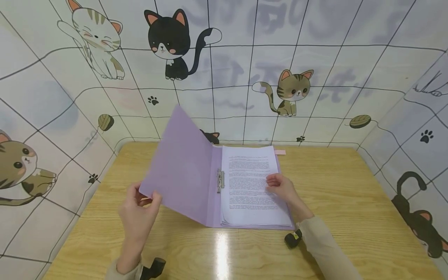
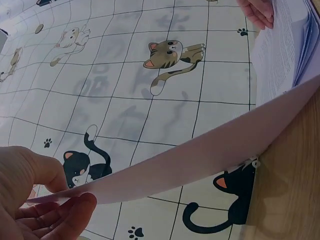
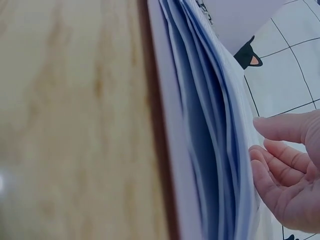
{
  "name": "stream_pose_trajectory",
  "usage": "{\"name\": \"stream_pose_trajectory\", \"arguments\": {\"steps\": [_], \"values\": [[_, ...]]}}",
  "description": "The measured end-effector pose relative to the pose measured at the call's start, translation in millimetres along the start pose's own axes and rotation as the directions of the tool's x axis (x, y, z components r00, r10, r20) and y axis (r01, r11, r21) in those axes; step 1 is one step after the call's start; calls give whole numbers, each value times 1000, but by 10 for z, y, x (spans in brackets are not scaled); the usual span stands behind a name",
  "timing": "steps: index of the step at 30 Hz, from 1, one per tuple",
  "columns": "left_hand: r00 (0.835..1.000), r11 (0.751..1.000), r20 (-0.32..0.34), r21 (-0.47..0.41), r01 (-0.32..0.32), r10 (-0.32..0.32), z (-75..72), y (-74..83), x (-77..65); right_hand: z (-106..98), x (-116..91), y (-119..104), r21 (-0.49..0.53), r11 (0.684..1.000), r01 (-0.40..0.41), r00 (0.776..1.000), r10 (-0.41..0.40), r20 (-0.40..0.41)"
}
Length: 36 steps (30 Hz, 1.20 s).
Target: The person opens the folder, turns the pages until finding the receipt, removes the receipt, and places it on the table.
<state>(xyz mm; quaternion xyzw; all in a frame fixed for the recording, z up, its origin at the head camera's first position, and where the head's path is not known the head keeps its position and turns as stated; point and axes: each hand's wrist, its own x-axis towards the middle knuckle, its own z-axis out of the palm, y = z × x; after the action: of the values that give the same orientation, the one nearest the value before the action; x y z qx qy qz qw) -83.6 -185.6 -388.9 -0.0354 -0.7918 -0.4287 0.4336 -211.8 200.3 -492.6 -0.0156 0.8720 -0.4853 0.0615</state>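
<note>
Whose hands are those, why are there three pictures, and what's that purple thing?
They belong to one person: a bare left grip and a bare right grip. The widest picture comes from a camera worn on the head, the others from a left wrist camera and a right wrist camera. That's a purple folder, lying open on a wooden table, with printed pages inside beside a metal clip. The left grip pinches a corner of the raised cover; the right grip is at the pages' right side.

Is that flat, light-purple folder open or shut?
Open. The folder has its light-purple cover lifted, showing white printed paper sheets and a silver metal clip inside.
</note>
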Motion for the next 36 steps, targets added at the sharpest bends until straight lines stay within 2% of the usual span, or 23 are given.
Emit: {"name": "stream_pose_trajectory", "arguments": {"steps": [4, 6, 12, 16, 19, 21, 26, 28, 36], "values": [[998, 998, 1, 4, 63, -63, -70, -129, -6, 0, -10, -13, -11, 1000, -4, 1000, 4, 4], [993, 993, 8, 1, 115, -115, -106, -174, -4, 0, -13, -15, -10, 1000, -10, 1000, 10, 4], [957, 959, 70, 29, 281, -283, -227, -254, 21, 1, -13, -19, -16, 1000, -4, 1000, 4, 4], [946, 947, 93, 121, 298, -310, -302, -332, 17, 0, -12, -17, -14, 1000, -16, 1000, 16, 8], [932, 924, 113, 217, 314, -344, -358, -407, 14, -1, -14, -16, -17, 1000, -11, 1000, 11, 12], [904, 893, 140, 271, 358, -405, -390, -465, 13, -3, -14, -12, -18, 1000, 10, 1000, -10, 9], [806, 813, 224, 366, 452, -549, -470, -620, 7, -6, -20, 0, -27, 997, 67, 998, -67, 4], [775, 798, 258, 382, 467, -577, -499, -672, -1, -6, -21, 4, -28, 997, 71, 997, -71, 4], [676, 750, 362, 482, 454, -642, -555, -919, -51, -6, -23, 8, -21, 998, 60, 998, -60, 5]]}}
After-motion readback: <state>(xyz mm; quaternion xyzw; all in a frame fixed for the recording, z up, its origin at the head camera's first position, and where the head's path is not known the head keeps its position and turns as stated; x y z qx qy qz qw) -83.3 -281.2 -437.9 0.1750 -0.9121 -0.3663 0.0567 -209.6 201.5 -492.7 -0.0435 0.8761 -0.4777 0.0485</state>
